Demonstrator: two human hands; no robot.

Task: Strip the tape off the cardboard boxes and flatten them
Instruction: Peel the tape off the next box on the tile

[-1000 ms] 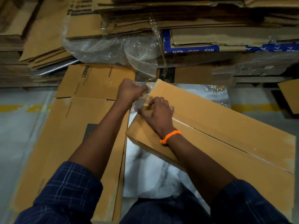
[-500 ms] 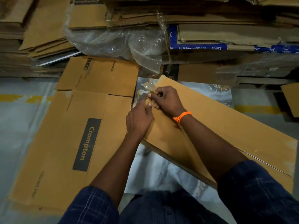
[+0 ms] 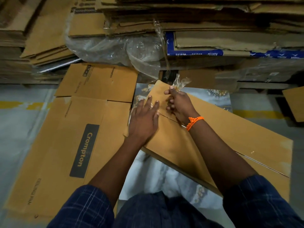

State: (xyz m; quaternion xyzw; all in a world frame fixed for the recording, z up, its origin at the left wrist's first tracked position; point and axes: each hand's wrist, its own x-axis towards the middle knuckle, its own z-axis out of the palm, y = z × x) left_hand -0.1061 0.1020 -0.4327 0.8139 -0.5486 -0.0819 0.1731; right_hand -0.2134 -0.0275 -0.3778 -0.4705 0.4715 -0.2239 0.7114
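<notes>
A flattened box printed "Crompton" [image 3: 69,145] lies on the floor at the left. Behind it, stacks of flattened cardboard [image 3: 41,35] fill the rear, with crumpled clear plastic film [image 3: 123,48] hanging over their front edge.

Near centre, the left hand [image 3: 143,119] lies flat, fingers straight and spread. It presses on the near-left end of the cardboard box [image 3: 222,129] and grips nothing. The box is closed and lies diagonally across a marble-patterned sheet [image 3: 164,178], far-left corner to near right. Its centre seam [image 3: 263,163] runs along its length.

Just right of the left hand, the right hand [image 3: 179,104] is raised above the far-left end of the box, fingers curled. Thumb and fingers pinch a crumpled strip of clear tape [image 3: 180,83] that stands up above the knuckles. Whether the strip's lower end is attached to the box cannot be determined. An orange bracelet [image 3: 195,122] circles the right wrist.

At the right, a yellow floor line [image 3: 256,113] runs behind the box.
</notes>
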